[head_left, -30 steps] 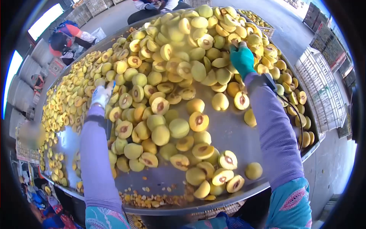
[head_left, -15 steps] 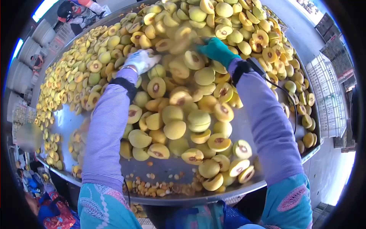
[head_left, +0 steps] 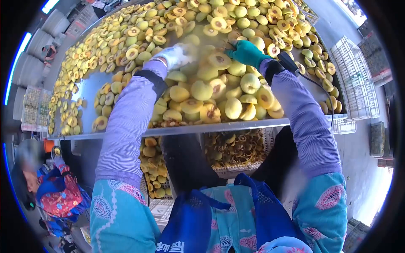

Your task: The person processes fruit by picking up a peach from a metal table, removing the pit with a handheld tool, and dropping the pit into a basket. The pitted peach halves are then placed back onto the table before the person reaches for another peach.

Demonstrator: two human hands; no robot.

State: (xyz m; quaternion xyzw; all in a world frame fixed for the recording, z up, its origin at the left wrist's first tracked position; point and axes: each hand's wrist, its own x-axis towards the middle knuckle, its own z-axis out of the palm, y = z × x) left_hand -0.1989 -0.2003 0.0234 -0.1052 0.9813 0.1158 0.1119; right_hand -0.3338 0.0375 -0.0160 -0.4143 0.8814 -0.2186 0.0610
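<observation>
My left hand point(head_left: 174, 56), in a whitish glove, reaches into a heap of halved yellow-green fruit, which look like peaches. Motion smears its fingers. Opposite it, my right hand point(head_left: 247, 54) wears a green glove, its fingers curled at the heap's edge; a small dark shape at the fingertips is too blurred to name. Between the hands and my body lie fruit halves point(head_left: 201, 90), some cut side up with brown centres, piled against the front rim of the metal table point(head_left: 219, 127).
A crate of brown-centred fruit pieces point(head_left: 236, 152) stands under the table beside more yellow fruit point(head_left: 151, 158). White crates point(head_left: 354, 80) stand at the right. Another person point(head_left: 61, 192) is at the lower left. A black cable point(head_left: 314, 80) trails from my right wrist.
The view has tilted down, showing my lap and the crates below. Fruit halves have moved up against the table's front rim, over the spot where small pits lay. Both hands stay in the heap.
</observation>
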